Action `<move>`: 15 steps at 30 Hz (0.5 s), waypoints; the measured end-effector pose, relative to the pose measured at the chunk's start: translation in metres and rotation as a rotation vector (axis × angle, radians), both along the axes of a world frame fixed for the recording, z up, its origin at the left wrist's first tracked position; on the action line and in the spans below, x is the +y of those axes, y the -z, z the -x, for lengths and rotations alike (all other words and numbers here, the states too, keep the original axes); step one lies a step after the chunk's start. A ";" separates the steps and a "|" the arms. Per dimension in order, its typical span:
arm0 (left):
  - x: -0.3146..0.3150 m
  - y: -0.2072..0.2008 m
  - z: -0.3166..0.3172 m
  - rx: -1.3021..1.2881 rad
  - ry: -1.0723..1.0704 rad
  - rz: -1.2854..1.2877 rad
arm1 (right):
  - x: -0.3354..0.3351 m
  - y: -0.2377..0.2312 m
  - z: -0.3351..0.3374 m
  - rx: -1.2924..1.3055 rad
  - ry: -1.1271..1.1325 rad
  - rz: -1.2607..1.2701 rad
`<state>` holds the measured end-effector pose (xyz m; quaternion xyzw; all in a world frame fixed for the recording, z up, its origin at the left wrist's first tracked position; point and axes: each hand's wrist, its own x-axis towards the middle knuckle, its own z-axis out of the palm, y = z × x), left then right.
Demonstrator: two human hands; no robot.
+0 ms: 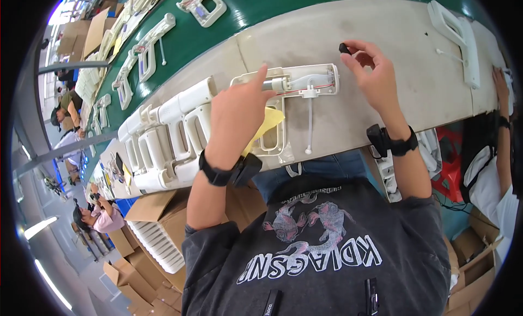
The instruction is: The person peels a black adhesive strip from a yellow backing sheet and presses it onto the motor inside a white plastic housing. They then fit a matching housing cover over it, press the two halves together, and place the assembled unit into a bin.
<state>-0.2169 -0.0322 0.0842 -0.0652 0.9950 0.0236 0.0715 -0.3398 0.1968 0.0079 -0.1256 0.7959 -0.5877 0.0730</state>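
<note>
A white plastic half-shell (330,92) with a pistol-style handle lies on the table in front of me. Inside its body are a silvery cylinder, a red wire and a white part, and a thin white rod (310,128) stretches from it toward me. My left hand (239,117) is over the shell's left part, index finger and thumb spread, the other fingers hidden. Beside and partly under that hand shows a yellow sheet-like piece (273,119); whether the hidden fingers touch it I cannot tell. Right of the shell, my right hand (376,76) pinches a small black piece (343,48) above the table.
Several white housings (169,120) stand in a row to the left. Beyond the grey table (381,27) runs a green belt (185,49) carrying more half-shells. Another white housing (457,38) lies at far right, near another person's arm (502,98). Cardboard boxes (150,207) stand at lower left.
</note>
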 end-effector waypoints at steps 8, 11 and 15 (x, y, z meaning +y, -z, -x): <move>-0.015 -0.064 -0.107 0.144 -0.431 -0.836 | -0.078 -0.016 -0.035 0.406 -0.567 -0.195; -0.013 -0.055 -0.144 0.234 -0.547 -1.121 | -0.092 -0.007 -0.031 0.483 -0.574 -0.194; -0.013 -0.026 -0.163 0.457 -0.733 -1.349 | -0.098 -0.011 -0.037 0.432 -0.625 -0.297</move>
